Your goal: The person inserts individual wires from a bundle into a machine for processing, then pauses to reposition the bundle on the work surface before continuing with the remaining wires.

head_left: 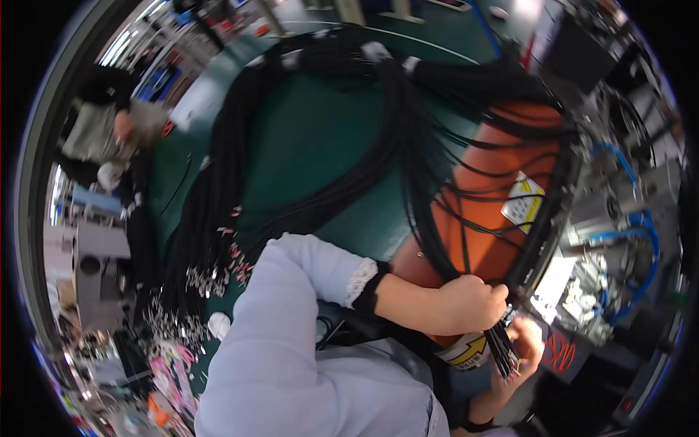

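Crowded workshop bench seen from above, at five o'clock left hand (470,302) fisted around black wire bundle (408,146), right hand (526,344) just below pinching its loose ends, wires fanning over orange machine cover (502,189) and green table (313,146) toward twelve o'clock.
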